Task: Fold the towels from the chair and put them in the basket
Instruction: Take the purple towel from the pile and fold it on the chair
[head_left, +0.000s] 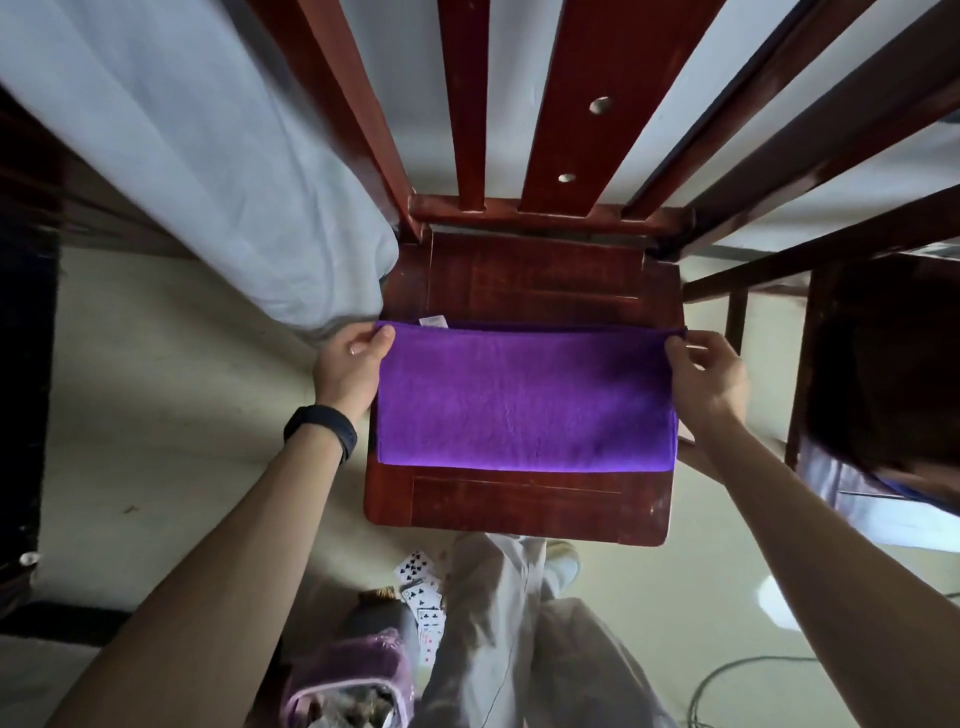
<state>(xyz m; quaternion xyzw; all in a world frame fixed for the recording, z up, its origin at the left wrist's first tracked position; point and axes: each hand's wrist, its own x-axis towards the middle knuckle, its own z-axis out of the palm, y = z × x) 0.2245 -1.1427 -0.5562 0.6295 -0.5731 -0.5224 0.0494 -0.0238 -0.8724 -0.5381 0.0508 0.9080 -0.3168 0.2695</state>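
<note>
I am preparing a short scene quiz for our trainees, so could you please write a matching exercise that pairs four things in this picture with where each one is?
Things
1. purple towel
2. playing cards
3. black wristband
4. right hand

Places
A. worn just behind the left hand
B. pinching the purple towel's far right corner
C. lying on the floor
D. spread flat on the chair seat

Pairs: 1-D, 2-C, 3-A, 4-B
</note>
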